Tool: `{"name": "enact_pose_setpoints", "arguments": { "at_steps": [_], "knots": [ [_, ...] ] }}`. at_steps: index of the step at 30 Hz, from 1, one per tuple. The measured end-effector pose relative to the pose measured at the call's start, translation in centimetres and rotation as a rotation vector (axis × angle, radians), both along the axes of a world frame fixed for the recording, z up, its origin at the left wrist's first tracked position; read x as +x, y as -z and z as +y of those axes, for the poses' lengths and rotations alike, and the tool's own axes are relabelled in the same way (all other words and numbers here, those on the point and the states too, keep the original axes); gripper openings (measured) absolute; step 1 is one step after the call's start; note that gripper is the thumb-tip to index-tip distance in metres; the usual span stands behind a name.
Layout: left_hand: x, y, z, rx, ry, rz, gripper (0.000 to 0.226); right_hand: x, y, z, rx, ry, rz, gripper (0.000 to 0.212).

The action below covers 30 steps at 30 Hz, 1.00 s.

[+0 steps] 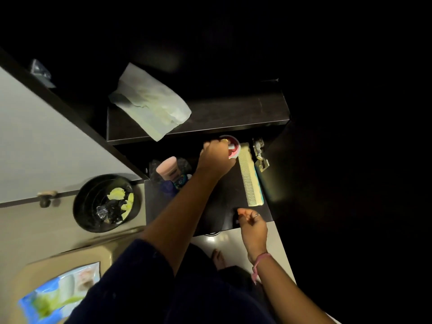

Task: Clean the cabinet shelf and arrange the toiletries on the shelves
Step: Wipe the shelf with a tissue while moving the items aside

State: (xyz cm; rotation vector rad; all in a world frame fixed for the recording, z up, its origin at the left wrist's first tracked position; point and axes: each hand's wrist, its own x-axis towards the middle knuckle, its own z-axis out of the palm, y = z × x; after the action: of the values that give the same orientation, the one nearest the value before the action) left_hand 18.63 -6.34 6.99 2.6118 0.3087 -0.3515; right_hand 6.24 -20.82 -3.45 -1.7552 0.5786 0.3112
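Arranging step, seen from above. The left hand (216,157) reaches to the back of the lower shelf (224,197), fingers curled around a pink cup (233,147) holding a small item; whether it is being set down or lifted cannot be told. The right hand (252,224) hovers at the shelf's front edge, fingers loosely curled, holding nothing. A comb (249,174) lies along the right edge; a pink-capped bottle (168,170) stands at the left edge. A crumpled wipe (149,101) rests on the upper shelf (233,113). Next move probably calls for releasing the cup upright. The cabinet is dark; a bin (106,202) stands on the pale floor at left.
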Motion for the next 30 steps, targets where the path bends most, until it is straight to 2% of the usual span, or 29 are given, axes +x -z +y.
{"name": "enact_pose_setpoints", "arguments": {
  "at_steps": [4,7,9,12,15,17,19,23,27,30],
  "knots": [
    [-5.5,-3.9,3.7,-0.01,0.023,-0.2,0.041,0.2,-0.6,2.4,0.003,-0.081,-0.036,0.029],
    [-9.0,-5.3,7.7,0.043,0.003,-0.258,0.034,1.1,-1.5,5.2,0.016,-0.163,-0.123,0.021],
    [-10.8,-5.7,10.0,0.031,-0.045,-0.271,0.031,2.6,-2.2,7.1,0.048,-0.252,-0.157,0.026],
    [-13.0,-6.4,12.5,-0.027,-0.178,-0.283,0.031,5.6,-4.1,9.9,0.046,-0.514,-0.251,0.052],
    [-14.4,-6.1,13.5,-0.086,-0.208,-0.255,0.029,8.8,-6.1,12.4,-0.093,-0.863,-0.36,0.07],
    [-14.9,-5.4,13.7,-0.148,-0.209,-0.212,0.028,10.2,-6.8,13.7,-0.212,-1.039,-0.399,0.071],
    [-14.9,-4.6,13.7,-0.194,-0.164,-0.148,0.028,11.0,-6.9,14.7,-0.259,-1.133,-0.407,0.063],
    [-14.3,-3.1,13.1,-0.271,-0.025,-0.052,0.031,10.8,-6.6,15.2,-0.184,-1.039,-0.339,0.037],
    [-13.1,-1.5,12.2,-0.295,-0.016,-0.031,0.028,9.6,-7.3,14.2,-0.162,-0.818,-0.374,0.033],
    [-12.1,-0.4,12.0,-0.201,0.003,-0.032,0.03,8.5,-8.6,12.3,-0.113,-0.557,-0.437,0.033]
  ]
}}
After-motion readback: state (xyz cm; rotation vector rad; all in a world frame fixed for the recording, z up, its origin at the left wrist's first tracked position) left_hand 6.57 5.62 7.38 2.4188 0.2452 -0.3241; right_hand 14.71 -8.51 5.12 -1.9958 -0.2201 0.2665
